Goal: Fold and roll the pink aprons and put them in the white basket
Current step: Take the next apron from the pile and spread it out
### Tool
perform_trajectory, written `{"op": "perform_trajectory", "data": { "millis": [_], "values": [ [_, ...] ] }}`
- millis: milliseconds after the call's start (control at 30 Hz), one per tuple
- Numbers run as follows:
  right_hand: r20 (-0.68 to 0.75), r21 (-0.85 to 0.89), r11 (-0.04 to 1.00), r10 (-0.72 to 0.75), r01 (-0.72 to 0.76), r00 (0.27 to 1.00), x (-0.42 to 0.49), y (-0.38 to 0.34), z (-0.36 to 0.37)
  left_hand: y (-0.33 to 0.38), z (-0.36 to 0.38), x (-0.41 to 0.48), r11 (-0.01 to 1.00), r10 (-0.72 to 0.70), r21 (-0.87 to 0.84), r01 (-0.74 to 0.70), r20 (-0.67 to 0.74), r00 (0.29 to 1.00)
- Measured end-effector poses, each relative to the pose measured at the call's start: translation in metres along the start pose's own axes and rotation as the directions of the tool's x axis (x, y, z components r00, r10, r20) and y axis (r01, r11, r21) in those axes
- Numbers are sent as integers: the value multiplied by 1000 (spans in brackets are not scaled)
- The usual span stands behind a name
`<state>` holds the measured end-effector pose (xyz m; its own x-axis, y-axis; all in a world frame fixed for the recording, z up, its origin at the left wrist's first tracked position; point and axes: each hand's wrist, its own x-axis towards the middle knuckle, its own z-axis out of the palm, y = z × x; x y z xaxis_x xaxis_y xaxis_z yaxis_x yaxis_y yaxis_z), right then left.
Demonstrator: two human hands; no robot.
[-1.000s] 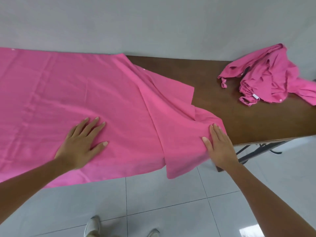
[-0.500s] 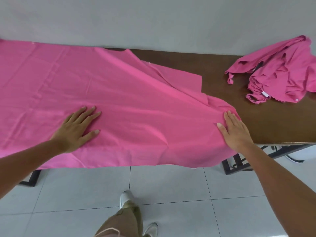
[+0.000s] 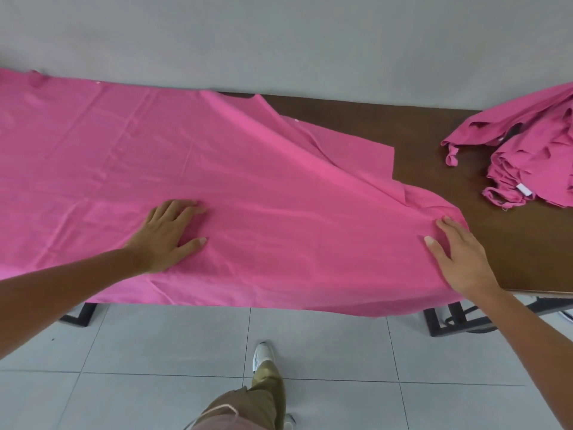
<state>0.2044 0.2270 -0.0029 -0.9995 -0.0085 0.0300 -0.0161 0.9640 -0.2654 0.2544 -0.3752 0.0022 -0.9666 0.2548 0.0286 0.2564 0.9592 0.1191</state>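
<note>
Since a second ago the hanging right flap of the large pink cloth apron (image 3: 248,181) has been drawn up and rightward; it now lies spread along the dark brown wooden table (image 3: 434,135), near hem over the edge. Left hand (image 3: 169,234) flat mid-cloth, fingers straight, gripping nothing; right hand (image 3: 459,256) likewise on the bunched corner. I read this as smoothing before the first fold. Crumpled pink apron heap (image 3: 527,156) far right, well apart. White basket out of view

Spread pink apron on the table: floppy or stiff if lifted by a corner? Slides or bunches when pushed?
Likely floppy: the spread apron sags over the table edge. Probably thin and light, since creases show across it. Pushed, it would likely bunch rather than slide whole, as it puckers at the right hand.
</note>
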Motion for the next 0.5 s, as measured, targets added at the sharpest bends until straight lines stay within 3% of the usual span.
{"op": "perform_trajectory", "data": {
  "millis": [167,367,433,500],
  "values": [
    [-163,96,995,-24,40,986,14,-26,-14,15,-3,36,1000,16,-16,-18,-126,992],
    [-306,31,989,-127,143,943,68,-65,-19,32,-5,112,995,19,-97,-35,-163,987],
    [-316,12,989,-138,150,938,92,-84,-20,31,-3,141,992,-4,-125,-14,-138,990],
    [-234,-22,987,-161,161,959,117,-102,-19,27,0,167,989,-46,-148,31,-94,995]
  ]
}}
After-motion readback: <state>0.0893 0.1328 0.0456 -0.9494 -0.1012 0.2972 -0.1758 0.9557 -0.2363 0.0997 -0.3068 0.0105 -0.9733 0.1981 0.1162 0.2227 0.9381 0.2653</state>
